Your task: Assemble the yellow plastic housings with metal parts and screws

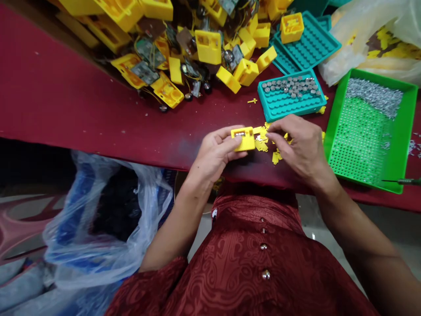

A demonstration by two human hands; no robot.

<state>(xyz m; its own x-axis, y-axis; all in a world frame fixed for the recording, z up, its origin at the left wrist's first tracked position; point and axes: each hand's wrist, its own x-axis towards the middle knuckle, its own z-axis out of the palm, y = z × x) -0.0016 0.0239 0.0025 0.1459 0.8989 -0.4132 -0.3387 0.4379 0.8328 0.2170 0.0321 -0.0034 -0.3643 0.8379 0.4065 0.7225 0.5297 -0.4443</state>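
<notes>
- Dark red cloth-covered table [82,109]: lies beneath the landmark, a shallow turquoise ridged plastic tray [283,109] bearing round silvery discs [293,90].
- Heaped yellow plastic housings [208,47] with loose wiring: left of and beyond the landmark.
- Bright green perforated plastic basket [357,151]: right of the landmark.
- Left hand [215,151]: nearer the wearer and left of the landmark, thumb and fingers clamped on the box.
- Right hand [301,142]: just on the landmark's near side, thumb and forefinger brought together; whether they pinch something, I cannot tell.
- Small yellow rectangular plastic box [249,143]: near-left of the landmark; probably light, stiff, slightly slippery. Best held by its outer side walls, clear of the opening.
- Thin flat yellow plastic tabs [262,146]: between box and right hand; likely easiest taken by their edges.
</notes>
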